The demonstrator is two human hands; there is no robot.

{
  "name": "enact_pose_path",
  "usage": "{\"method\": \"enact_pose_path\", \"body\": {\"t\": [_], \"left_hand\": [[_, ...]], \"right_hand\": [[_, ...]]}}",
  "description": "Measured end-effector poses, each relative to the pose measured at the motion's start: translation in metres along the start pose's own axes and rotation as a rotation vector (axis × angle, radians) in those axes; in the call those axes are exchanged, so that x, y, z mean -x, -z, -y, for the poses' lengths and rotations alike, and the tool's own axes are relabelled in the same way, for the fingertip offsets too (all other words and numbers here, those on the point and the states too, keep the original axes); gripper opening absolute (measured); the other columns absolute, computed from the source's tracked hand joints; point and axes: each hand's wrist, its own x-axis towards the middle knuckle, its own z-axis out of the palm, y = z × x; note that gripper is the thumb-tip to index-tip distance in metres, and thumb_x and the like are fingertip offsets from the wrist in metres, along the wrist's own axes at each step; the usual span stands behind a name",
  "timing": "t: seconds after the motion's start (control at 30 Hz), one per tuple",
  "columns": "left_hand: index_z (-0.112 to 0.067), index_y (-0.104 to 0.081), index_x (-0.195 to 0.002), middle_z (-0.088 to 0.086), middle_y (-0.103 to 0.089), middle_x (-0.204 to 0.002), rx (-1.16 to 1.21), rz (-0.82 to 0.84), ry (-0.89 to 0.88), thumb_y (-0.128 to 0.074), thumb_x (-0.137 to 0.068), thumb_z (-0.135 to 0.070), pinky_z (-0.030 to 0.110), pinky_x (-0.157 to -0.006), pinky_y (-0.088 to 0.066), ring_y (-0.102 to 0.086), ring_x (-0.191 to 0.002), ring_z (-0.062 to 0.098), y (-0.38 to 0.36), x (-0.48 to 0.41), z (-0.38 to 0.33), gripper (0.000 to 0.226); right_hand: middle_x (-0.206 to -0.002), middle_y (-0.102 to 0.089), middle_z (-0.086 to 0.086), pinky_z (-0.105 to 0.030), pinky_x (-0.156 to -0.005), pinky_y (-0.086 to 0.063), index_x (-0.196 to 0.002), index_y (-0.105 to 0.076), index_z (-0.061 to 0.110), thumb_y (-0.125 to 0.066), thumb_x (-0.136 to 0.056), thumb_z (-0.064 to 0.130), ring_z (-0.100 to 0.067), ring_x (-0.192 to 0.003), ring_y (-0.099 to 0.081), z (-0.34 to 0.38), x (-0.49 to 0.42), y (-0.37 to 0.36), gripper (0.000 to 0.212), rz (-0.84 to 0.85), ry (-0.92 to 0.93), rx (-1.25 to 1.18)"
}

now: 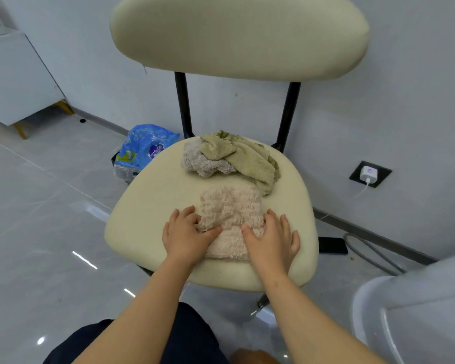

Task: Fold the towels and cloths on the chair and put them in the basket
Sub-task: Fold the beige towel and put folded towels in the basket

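Note:
A fluffy pinkish-beige towel [231,206] lies spread along the front middle of the cream chair seat [147,203]. My left hand [187,236] grips its left edge, with the thumb over the pile and the fingers curled in. My right hand [272,239] grips its right edge the same way. At the back of the seat a second beige towel [202,161] lies crumpled, with an olive-green cloth [250,158] draped over it. A white plastic basket [410,311] stands at the lower right, beside the chair.
The chair's cream backrest [237,35] rises behind on black posts. A blue plastic bag [145,148] lies on the grey tiled floor left of the chair. A wall socket with a white charger [369,173] and a grey cable [373,256] are on the right. A white cabinet [16,80] stands far left.

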Motion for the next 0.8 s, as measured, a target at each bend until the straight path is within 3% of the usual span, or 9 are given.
{"method": "enact_pose_path", "body": {"t": [0.1, 0.2, 0.27, 0.33, 0.4, 0.47, 0.6, 0.73, 0.8], "left_hand": [[-0.021, -0.061, -0.109, -0.012, -0.048, -0.136, -0.047, 0.0, -0.046, -0.062, -0.076, -0.059, 0.039, -0.108, -0.025, -0.032, -0.132, 0.018, 0.001, -0.002, 0.004, 0.05], [-0.024, -0.049, -0.083, -0.007, -0.054, -0.107, -0.107, 0.093, 0.027, -0.06, -0.079, -0.056, 0.036, -0.096, -0.033, -0.039, -0.12, 0.019, 0.016, -0.013, 0.004, 0.035], [-0.024, -0.051, -0.085, 0.0, -0.058, -0.102, 0.225, 0.229, 0.133, -0.065, -0.07, -0.055, 0.04, -0.093, -0.043, -0.05, -0.109, 0.024, 0.034, -0.032, 0.007, 0.037], [-0.018, -0.053, -0.098, 0.007, -0.062, -0.105, 0.633, 0.312, 0.23, -0.07, -0.078, -0.034, 0.034, -0.078, -0.053, -0.06, -0.094, 0.022, 0.057, -0.047, 0.008, 0.031], [-0.017, -0.049, -0.099, 0.007, -0.062, -0.099, 0.755, 0.326, 0.284, -0.066, -0.086, -0.015, 0.018, -0.056, -0.051, -0.06, -0.079, 0.013, 0.082, -0.054, 0.013, 0.02], [-0.021, -0.044, -0.106, 0.002, -0.061, -0.096, 0.798, 0.297, 0.316, -0.065, -0.086, -0.013, 0.012, -0.047, -0.048, -0.059, -0.074, 0.009, 0.107, -0.055, 0.018, 0.03], [-0.041, -0.029, -0.132, 0.001, -0.059, -0.105, 0.813, 0.283, 0.362, -0.066, -0.086, -0.017, 0.012, -0.048, -0.048, -0.061, -0.085, 0.009, 0.176, -0.045, 0.015, 0.064], [-0.042, -0.057, -0.102, 0.006, -0.059, -0.112, 0.726, 0.313, 0.35, -0.055, -0.093, -0.021, 0.023, -0.062, -0.047, -0.059, -0.091, 0.018, 0.252, -0.034, -0.009, 0.023], [-0.035, -0.066, -0.093, 0.004, -0.059, -0.115, 0.708, 0.307, 0.374, -0.053, -0.094, -0.021, 0.026, -0.067, -0.045, -0.055, -0.097, 0.02, 0.286, -0.032, -0.02, 0.019]], "right_hand": [[-0.137, -0.046, 0.006, -0.033, -0.115, -0.001, -0.118, -0.05, 0.023, -0.062, -0.083, 0.041, -0.012, -0.14, -0.024, 0.003, 0.0, -0.001, 0.041, -0.061, -0.04, -0.101], [-0.1, -0.058, 0.008, -0.043, -0.111, -0.024, -0.095, -0.047, 0.026, -0.07, -0.079, 0.03, -0.018, -0.109, -0.052, 0.022, -0.004, -0.01, 0.028, -0.112, -0.076, -0.248], [-0.088, -0.061, 0.007, -0.047, -0.093, -0.044, -0.088, -0.046, 0.028, -0.072, -0.078, 0.023, -0.021, -0.091, -0.059, 0.045, -0.011, -0.019, 0.029, -0.104, -0.129, -0.457], [-0.088, -0.064, 0.006, -0.047, -0.083, -0.051, -0.087, -0.046, 0.032, -0.072, -0.08, 0.019, -0.02, -0.086, -0.063, 0.073, -0.017, -0.026, 0.029, -0.06, -0.183, -0.647], [-0.094, -0.065, 0.002, -0.045, -0.082, -0.054, -0.093, -0.047, 0.039, -0.07, -0.081, 0.018, -0.018, -0.088, -0.065, 0.099, -0.019, -0.029, 0.034, 0.006, -0.207, -0.749], [-0.1, -0.063, 0.001, -0.042, -0.084, -0.054, -0.107, -0.044, 0.046, -0.067, -0.084, 0.016, -0.016, -0.092, -0.065, 0.125, -0.017, -0.026, 0.045, 0.121, -0.269, -0.824], [-0.11, -0.06, -0.001, -0.044, -0.088, -0.053, -0.129, -0.03, 0.048, -0.053, -0.093, 0.007, -0.02, -0.098, -0.064, 0.178, -0.006, 0.001, 0.059, 0.382, -0.545, -1.0], [-0.111, -0.063, -0.004, -0.033, -0.07, -0.054, -0.113, -0.057, 0.03, -0.043, -0.095, 0.001, -0.021, -0.093, -0.065, 0.238, 0.004, 0.05, 0.036, 0.556, -0.614, -1.013], [-0.105, -0.066, -0.006, -0.027, -0.06, -0.051, -0.097, -0.064, 0.023, -0.042, -0.096, 0.002, -0.018, -0.085, -0.065, 0.268, 0.005, 0.072, 0.031, 0.618, -0.582, -0.968]]}}
